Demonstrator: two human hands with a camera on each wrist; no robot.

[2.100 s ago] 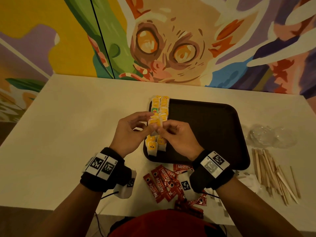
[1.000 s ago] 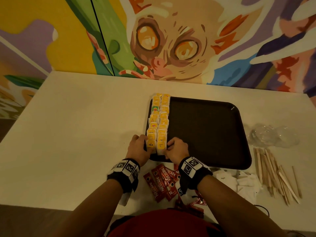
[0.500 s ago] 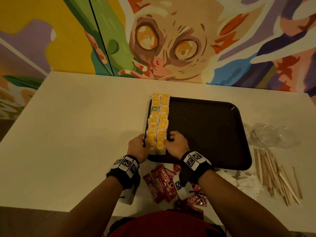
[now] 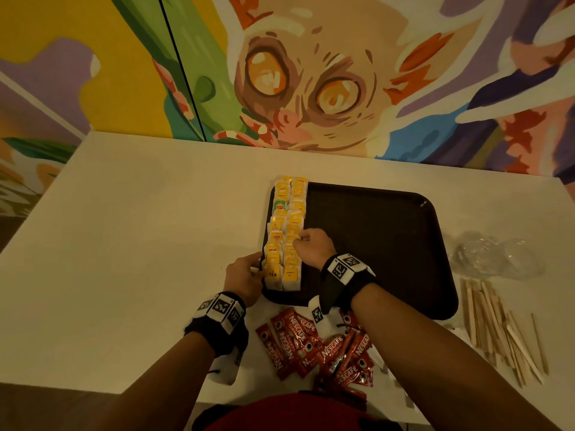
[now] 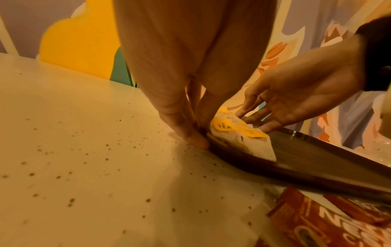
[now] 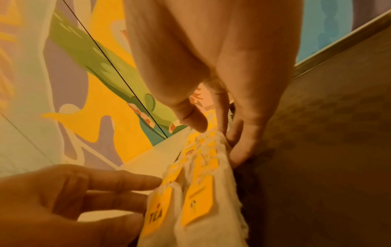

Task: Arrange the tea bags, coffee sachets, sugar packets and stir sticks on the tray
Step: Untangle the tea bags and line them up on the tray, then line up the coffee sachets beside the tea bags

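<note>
Head view: both hands (image 4: 312, 247) press tea bags (image 4: 287, 234).

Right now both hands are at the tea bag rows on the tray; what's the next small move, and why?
Probably let go and reach for the coffee sachets. The tea bags already stand in two rows along the tray's left edge, left hand and right hand merely squaring them, while the sachets lie heaped on the table by its near rim.

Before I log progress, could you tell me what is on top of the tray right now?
Only two rows of tea bags lie along the left edge of the tray; the right hand covers a small patch.
</note>
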